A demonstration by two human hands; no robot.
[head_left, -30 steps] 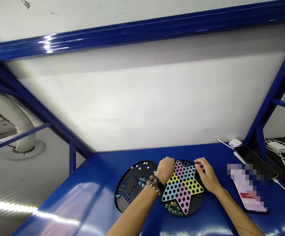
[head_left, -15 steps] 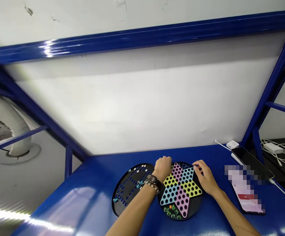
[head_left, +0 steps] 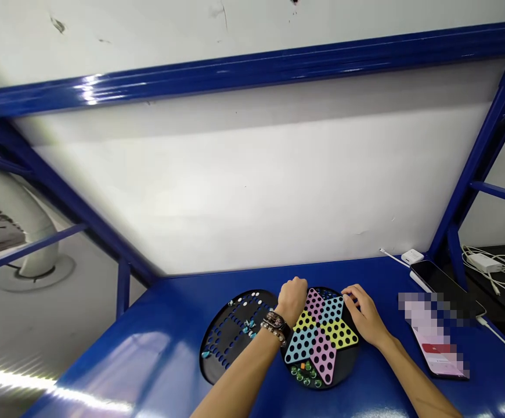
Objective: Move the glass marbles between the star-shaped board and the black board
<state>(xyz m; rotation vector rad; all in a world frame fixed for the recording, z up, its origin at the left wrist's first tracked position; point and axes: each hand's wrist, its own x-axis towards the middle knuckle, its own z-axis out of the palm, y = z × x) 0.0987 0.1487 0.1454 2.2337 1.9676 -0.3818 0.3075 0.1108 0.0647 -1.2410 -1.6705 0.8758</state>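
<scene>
A round black Chinese checkers board with a coloured star of holes lies on the blue table. My left hand, with a watch and bead bracelet on the wrist, is curled into a fist at the board's upper left edge; what it holds is hidden. Resting at the board's upper right edge, my right hand has its fingers bent down onto the board. Green marbles sit in the board's near rim. A second black round tray with blue holes and a few marbles lies to the left.
Two phones lie on the table to the right, with a white charger and cable behind them. More white cables lie on a black surface at far right. Blue frame bars run overhead and at both sides.
The view has dipped slightly. My left hand shifted a little to the right over the board's edge. My right hand stays in place.
</scene>
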